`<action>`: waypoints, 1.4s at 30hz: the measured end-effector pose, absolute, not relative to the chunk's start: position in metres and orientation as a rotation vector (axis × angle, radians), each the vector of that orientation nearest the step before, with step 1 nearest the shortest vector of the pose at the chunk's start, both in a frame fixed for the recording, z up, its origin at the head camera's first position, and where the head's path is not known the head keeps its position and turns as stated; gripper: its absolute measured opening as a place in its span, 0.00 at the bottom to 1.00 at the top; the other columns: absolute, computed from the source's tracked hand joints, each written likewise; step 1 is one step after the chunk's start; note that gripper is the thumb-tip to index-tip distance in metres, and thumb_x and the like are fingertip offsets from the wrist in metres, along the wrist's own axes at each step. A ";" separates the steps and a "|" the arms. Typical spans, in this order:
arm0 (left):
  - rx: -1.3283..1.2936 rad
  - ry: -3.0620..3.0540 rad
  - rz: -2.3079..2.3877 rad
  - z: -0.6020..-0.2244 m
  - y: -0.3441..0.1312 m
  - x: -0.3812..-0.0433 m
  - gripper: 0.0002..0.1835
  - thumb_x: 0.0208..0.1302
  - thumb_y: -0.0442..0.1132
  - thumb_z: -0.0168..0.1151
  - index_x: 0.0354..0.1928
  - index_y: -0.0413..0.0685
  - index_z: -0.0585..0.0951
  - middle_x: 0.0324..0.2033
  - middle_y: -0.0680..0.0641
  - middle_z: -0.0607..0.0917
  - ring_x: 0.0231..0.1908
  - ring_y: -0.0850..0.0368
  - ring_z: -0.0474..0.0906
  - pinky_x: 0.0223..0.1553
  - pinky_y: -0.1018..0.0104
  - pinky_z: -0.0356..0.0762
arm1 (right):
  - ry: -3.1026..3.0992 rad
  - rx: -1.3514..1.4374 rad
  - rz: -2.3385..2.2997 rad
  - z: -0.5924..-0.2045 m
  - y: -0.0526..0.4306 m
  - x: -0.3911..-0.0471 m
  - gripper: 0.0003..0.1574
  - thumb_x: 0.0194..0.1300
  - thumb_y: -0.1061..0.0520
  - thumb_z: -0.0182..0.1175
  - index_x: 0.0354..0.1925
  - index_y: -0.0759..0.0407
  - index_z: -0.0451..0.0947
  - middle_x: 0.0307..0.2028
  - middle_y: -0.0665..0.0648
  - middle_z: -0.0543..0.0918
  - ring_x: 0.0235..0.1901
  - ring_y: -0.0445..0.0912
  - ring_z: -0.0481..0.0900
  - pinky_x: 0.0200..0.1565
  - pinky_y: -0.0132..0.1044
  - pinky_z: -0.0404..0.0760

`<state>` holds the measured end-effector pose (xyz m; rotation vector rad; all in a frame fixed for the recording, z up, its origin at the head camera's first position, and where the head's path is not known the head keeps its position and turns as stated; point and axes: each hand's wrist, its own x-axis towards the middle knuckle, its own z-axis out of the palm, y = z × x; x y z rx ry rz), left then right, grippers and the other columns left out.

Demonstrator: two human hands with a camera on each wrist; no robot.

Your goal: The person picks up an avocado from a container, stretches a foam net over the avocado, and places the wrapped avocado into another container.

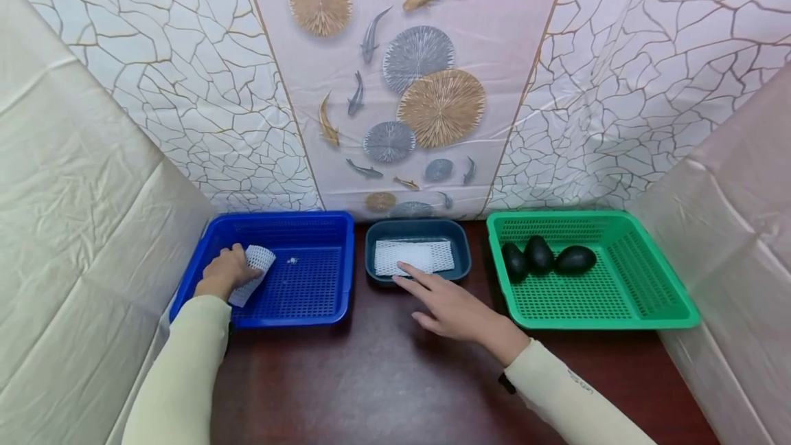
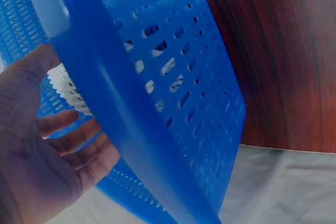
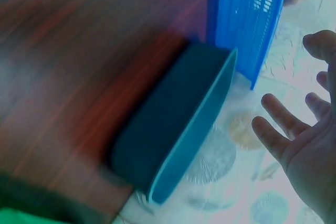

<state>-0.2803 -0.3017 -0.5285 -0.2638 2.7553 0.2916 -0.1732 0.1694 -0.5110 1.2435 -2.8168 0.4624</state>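
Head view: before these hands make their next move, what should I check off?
1. Left hand holding the white net sleeve: ok.
2. Its grip secure: cannot tell; in the left wrist view the blue basket partly hides it.
3. Right hand free: ok, it holds nothing, fingertips over the small tray.
4. White netting inside that tray: ok.
5. Blue basket free of scraps: not ok, a small pale bit lies inside.
6. Three dark fruits inside the green basket: ok.

In left wrist view, the blue basket (image 2: 113, 95) hides partly the white net (image 2: 64, 85); in right, the green basket (image 3: 23, 217) is cut off
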 end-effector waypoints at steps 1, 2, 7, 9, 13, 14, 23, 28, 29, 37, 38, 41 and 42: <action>-0.261 2.764 0.286 -0.529 -0.301 -0.280 0.50 0.68 0.54 0.65 0.74 0.22 0.53 0.68 0.16 0.60 0.65 0.18 0.64 0.62 0.27 0.68 | -2.814 1.239 0.452 -0.509 0.174 -0.174 0.47 0.72 0.49 0.65 0.81 0.48 0.55 0.82 0.54 0.53 0.73 0.51 0.68 0.67 0.50 0.75; -0.255 2.772 0.284 -0.528 -0.300 -0.280 0.50 0.68 0.54 0.65 0.74 0.22 0.53 0.68 0.16 0.59 0.65 0.18 0.63 0.62 0.27 0.68 | -2.812 1.234 0.437 -0.507 0.178 -0.174 0.48 0.72 0.49 0.65 0.81 0.49 0.55 0.82 0.54 0.53 0.73 0.52 0.69 0.67 0.50 0.76; -0.195 2.837 0.289 -0.524 -0.295 -0.279 0.49 0.70 0.53 0.63 0.75 0.23 0.53 0.70 0.16 0.57 0.67 0.18 0.61 0.62 0.26 0.67 | -2.817 1.187 0.384 -0.495 0.199 -0.174 0.48 0.71 0.49 0.66 0.81 0.49 0.55 0.82 0.54 0.54 0.70 0.53 0.73 0.65 0.50 0.78; -0.148 2.877 0.299 -0.521 -0.292 -0.278 0.47 0.71 0.52 0.62 0.74 0.23 0.54 0.69 0.17 0.59 0.67 0.19 0.61 0.62 0.27 0.67 | -2.814 1.173 0.364 -0.490 0.207 -0.174 0.48 0.71 0.49 0.66 0.81 0.49 0.55 0.82 0.55 0.55 0.68 0.54 0.74 0.64 0.50 0.78; -0.031 2.975 0.317 -0.514 -0.284 -0.274 0.44 0.71 0.51 0.63 0.73 0.24 0.57 0.67 0.19 0.63 0.65 0.20 0.64 0.60 0.27 0.69 | -2.806 1.155 0.346 -0.483 0.219 -0.175 0.48 0.71 0.49 0.66 0.80 0.50 0.57 0.81 0.58 0.58 0.69 0.54 0.73 0.64 0.51 0.78; 0.003 3.002 0.315 -0.512 -0.281 -0.273 0.44 0.71 0.52 0.63 0.73 0.25 0.58 0.67 0.19 0.64 0.65 0.20 0.65 0.60 0.27 0.70 | -2.809 1.145 0.337 -0.482 0.222 -0.175 0.47 0.71 0.49 0.66 0.80 0.50 0.57 0.80 0.58 0.58 0.70 0.54 0.73 0.64 0.51 0.78; 0.246 3.165 0.281 -0.494 -0.246 -0.256 0.43 0.71 0.53 0.63 0.75 0.31 0.61 0.67 0.23 0.69 0.64 0.23 0.69 0.59 0.30 0.73 | -2.828 1.076 0.296 -0.475 0.245 -0.179 0.48 0.69 0.51 0.68 0.80 0.52 0.58 0.81 0.57 0.56 0.72 0.56 0.70 0.66 0.53 0.76; 0.357 3.200 0.308 -0.486 -0.223 -0.246 0.42 0.71 0.55 0.63 0.75 0.34 0.62 0.67 0.26 0.71 0.65 0.26 0.70 0.62 0.31 0.71 | -2.829 1.040 0.274 -0.471 0.257 -0.181 0.49 0.69 0.51 0.68 0.80 0.53 0.57 0.81 0.59 0.56 0.73 0.58 0.68 0.68 0.58 0.73; 0.374 3.204 0.322 -0.485 -0.219 -0.245 0.42 0.71 0.54 0.63 0.75 0.35 0.62 0.67 0.26 0.71 0.66 0.27 0.70 0.63 0.31 0.70 | -2.832 1.031 0.276 -0.471 0.260 -0.181 0.49 0.69 0.51 0.68 0.80 0.53 0.57 0.81 0.59 0.55 0.73 0.58 0.67 0.68 0.60 0.72; 0.523 3.247 0.427 -0.478 -0.190 -0.228 0.41 0.69 0.56 0.65 0.74 0.37 0.66 0.66 0.30 0.74 0.64 0.30 0.73 0.62 0.33 0.73 | -2.850 0.975 0.289 -0.466 0.277 -0.182 0.49 0.69 0.51 0.68 0.80 0.55 0.57 0.81 0.60 0.55 0.75 0.60 0.64 0.67 0.58 0.73; 0.552 3.254 0.434 -0.478 -0.186 -0.226 0.41 0.69 0.56 0.66 0.74 0.37 0.66 0.66 0.30 0.74 0.64 0.30 0.73 0.62 0.34 0.73 | -2.850 0.970 0.285 -0.466 0.280 -0.182 0.49 0.69 0.51 0.68 0.80 0.55 0.57 0.81 0.60 0.55 0.75 0.60 0.63 0.67 0.58 0.74; 0.630 3.274 0.448 -0.478 -0.171 -0.219 0.40 0.69 0.56 0.66 0.73 0.38 0.68 0.65 0.32 0.75 0.63 0.32 0.74 0.61 0.35 0.74 | -2.861 0.950 0.277 -0.465 0.289 -0.184 0.49 0.69 0.51 0.68 0.80 0.56 0.57 0.81 0.61 0.55 0.75 0.61 0.62 0.67 0.59 0.73; 0.651 3.279 0.449 -0.478 -0.167 -0.217 0.39 0.69 0.55 0.66 0.72 0.38 0.69 0.65 0.32 0.76 0.64 0.32 0.74 0.61 0.35 0.75 | -2.862 0.949 0.277 -0.464 0.291 -0.185 0.49 0.69 0.51 0.68 0.80 0.56 0.57 0.81 0.61 0.55 0.75 0.61 0.62 0.67 0.60 0.73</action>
